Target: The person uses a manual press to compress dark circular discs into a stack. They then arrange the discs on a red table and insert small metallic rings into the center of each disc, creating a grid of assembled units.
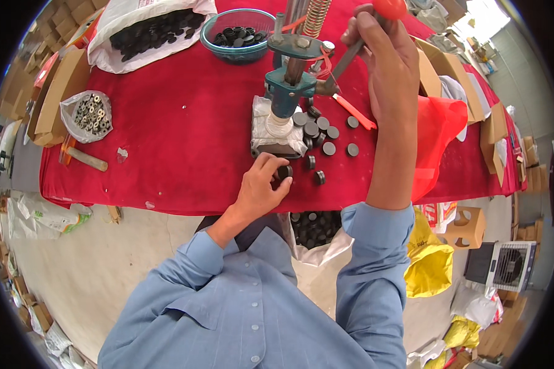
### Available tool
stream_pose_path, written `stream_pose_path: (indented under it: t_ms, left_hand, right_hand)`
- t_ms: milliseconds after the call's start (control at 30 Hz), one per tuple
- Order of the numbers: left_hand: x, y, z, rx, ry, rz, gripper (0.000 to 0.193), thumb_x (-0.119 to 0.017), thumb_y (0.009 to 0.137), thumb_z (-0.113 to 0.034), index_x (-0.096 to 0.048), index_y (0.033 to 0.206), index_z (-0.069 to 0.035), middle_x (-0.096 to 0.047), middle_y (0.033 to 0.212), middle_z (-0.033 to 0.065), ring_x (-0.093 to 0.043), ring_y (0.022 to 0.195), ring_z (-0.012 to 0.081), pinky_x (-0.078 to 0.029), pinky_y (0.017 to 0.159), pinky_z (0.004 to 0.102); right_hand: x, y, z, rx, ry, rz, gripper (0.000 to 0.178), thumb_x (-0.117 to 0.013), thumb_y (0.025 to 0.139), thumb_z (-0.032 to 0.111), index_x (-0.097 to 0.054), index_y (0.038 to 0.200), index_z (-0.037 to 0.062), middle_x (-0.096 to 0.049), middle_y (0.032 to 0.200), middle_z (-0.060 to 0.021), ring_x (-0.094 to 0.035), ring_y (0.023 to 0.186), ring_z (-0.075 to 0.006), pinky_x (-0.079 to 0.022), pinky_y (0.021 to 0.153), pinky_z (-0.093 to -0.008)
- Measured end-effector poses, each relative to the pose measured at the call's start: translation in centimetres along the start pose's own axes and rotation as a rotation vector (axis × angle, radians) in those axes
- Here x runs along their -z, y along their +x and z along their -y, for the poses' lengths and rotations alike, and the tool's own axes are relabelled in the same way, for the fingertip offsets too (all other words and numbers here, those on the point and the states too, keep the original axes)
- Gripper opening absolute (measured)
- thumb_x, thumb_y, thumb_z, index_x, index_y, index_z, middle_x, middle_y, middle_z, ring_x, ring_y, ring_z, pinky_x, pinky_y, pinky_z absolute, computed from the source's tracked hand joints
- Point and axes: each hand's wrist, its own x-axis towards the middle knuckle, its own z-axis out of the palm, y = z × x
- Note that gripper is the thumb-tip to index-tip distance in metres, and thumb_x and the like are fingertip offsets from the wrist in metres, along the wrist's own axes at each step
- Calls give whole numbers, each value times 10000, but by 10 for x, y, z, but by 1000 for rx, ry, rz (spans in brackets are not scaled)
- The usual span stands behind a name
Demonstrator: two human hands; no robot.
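Observation:
My left hand [261, 187] pinches a small black round cap [284, 172] at the near side of a green hand press [287, 92]. Raised at the upper right, my right hand [385, 52] is wrapped round the press's metal lever [349, 61], just below its red ball knob [390, 7]. The press's ram comes down to a base wrapped in white material [261, 126]. Several dark round caps [329, 149] lie loose on the red cloth right of the base, some flat and some on edge.
A white sack of black parts [157, 34] and a teal basket [237, 52] stand at the back. At the left are a bag of metal rings [92, 115] and a hammer [86, 158]. An orange-handled cutter [355, 112] and red plastic bag [438, 141] lie right; an open sack [317, 229] stands below the table edge.

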Motion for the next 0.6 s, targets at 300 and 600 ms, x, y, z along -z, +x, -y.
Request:
stream_pose_path:
  t_ms: [300, 600]
  left_hand:
    - [-30, -6, -9, -149, 237, 4, 511, -815, 833, -130, -593, 1277, -9, -585, 1238, 170, -630, 1079, 360, -539, 890, 459]
    - [-60, -11, -20, -106, 350, 103, 978, -836, 865, -319, -287, 1582, 54, -324, 1601, 266, -364, 1447, 456, -344, 1167, 546]
  right_hand:
    - [31, -56, -69, -122, -265, -30, 362, -605, 1066, 244, -689, 1268, -45, -738, 1185, -132, -692, 1139, -229, -516, 1027, -370]
    - [36, -81, -168, -167, -40, 119, 641, -487, 1109, 546, -646, 1389, -7, -650, 1401, -156, -568, 1352, -257, -409, 1170, -423]
